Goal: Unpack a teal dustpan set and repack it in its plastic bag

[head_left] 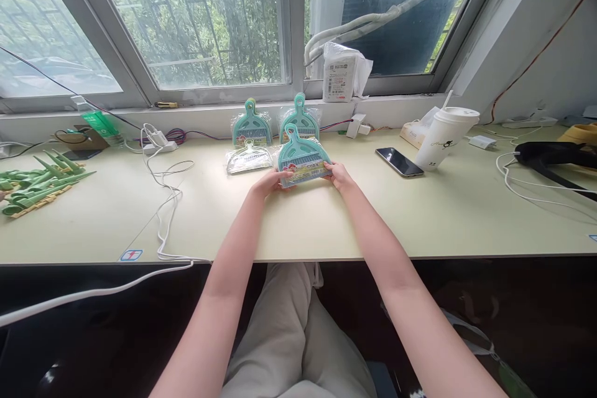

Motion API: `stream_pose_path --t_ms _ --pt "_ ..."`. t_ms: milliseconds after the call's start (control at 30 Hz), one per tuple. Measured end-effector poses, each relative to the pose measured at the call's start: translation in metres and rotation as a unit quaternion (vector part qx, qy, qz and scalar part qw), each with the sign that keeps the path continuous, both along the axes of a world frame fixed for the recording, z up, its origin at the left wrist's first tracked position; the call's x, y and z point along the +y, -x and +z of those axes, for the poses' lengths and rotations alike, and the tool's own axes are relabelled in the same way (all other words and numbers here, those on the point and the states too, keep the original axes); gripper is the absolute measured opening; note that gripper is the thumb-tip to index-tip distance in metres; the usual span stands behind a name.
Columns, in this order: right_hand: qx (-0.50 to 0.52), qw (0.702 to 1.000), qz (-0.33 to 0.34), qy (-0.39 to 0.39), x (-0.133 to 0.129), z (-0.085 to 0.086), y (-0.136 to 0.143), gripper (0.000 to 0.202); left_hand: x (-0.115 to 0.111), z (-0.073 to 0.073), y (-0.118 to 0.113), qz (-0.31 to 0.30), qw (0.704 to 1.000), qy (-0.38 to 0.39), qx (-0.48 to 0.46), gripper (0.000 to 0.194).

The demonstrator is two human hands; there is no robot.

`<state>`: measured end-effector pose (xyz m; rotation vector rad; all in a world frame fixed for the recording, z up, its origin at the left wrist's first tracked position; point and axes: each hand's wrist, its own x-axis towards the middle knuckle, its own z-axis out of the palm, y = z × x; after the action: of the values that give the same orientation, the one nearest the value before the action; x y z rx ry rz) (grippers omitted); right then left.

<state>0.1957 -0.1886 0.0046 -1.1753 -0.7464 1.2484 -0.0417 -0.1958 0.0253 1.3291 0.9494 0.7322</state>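
Note:
Between my two hands is a teal mini dustpan-and-brush set (303,160) in clear wrap, its round handle pointing up and away. My left hand (270,181) grips its lower left corner, and my right hand (341,177) grips the lower right edge. Just behind it another wrapped teal set (299,119) leans by the window ledge. To its left stands a similar teal set (252,124). In front of that one lies a pale wrapped dustpan (250,159), close to my left hand.
On the right are a black phone (400,161), a white lidded cup (443,140) with a straw, and a tissue pack (415,132). White cables (168,199) trail over the table's left part. Green artificial-looking stems (41,183) lie far left. A wrapped package (342,74) stands on the sill.

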Motion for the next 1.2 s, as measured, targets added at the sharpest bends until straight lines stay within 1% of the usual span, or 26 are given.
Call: stream_pose_path --t_ms 67,167,233,300,400,567,633,700,767,833,1000,1067,1100,1133,1200 --pt "0.002 1.000 -0.006 -0.001 0.002 -0.002 -0.001 0.015 0.000 0.000 -0.002 0.035 0.999 -0.021 -0.019 0.076" --pt "0.018 1.000 -0.022 -0.005 0.004 -0.005 -0.003 0.017 -0.001 0.000 -0.007 0.110 0.991 -0.055 -0.050 0.101" --pt "0.029 0.999 -0.031 -0.010 0.005 -0.006 -0.004 0.017 -0.003 0.001 -0.010 0.132 0.986 -0.081 -0.067 0.113" --pt "0.035 0.999 -0.037 -0.012 0.005 -0.006 -0.005 0.016 -0.005 0.002 -0.014 0.137 0.981 -0.112 -0.077 0.117" --pt "0.045 0.998 -0.049 -0.005 0.004 -0.004 -0.004 0.016 -0.007 0.004 -0.017 0.149 0.976 -0.142 -0.066 0.111" --pt "0.078 0.994 -0.072 0.002 0.000 0.001 -0.002 0.018 -0.002 0.006 -0.017 0.155 0.973 -0.167 -0.044 0.080" --pt "0.085 0.993 -0.079 0.003 -0.001 0.001 -0.002 0.018 -0.001 0.006 -0.017 0.138 0.973 -0.181 -0.044 0.076" --pt "0.089 0.993 -0.084 0.002 -0.001 0.001 -0.003 0.018 -0.002 0.005 -0.018 0.104 0.974 -0.196 -0.035 0.072" --pt "0.088 0.992 -0.087 0.003 0.000 0.001 -0.003 0.017 -0.002 0.003 -0.019 0.064 0.976 -0.206 -0.015 0.061" --pt "0.084 0.993 -0.088 0.005 0.001 0.000 -0.003 0.017 -0.001 -0.001 -0.020 0.047 0.976 -0.213 0.001 0.050" --pt "0.073 0.994 -0.078 0.004 0.001 0.001 -0.002 0.017 0.005 -0.009 -0.022 0.078 0.973 -0.215 -0.009 0.037" --pt "0.073 0.995 -0.070 0.004 0.000 0.001 -0.001 0.018 0.006 -0.010 -0.023 0.086 0.972 -0.216 -0.020 0.036" --pt "0.072 0.995 -0.066 0.004 0.000 0.002 -0.001 0.018 0.006 -0.010 -0.023 0.092 0.972 -0.216 -0.026 0.039" --pt "0.071 0.996 -0.061 0.004 -0.001 0.002 -0.001 0.019 0.006 -0.010 -0.024 0.100 0.971 -0.215 -0.031 0.046" --pt "0.068 0.996 -0.054 0.005 -0.001 0.003 0.000 0.020 0.006 -0.010 -0.025 0.117 0.970 -0.209 -0.044 0.069"
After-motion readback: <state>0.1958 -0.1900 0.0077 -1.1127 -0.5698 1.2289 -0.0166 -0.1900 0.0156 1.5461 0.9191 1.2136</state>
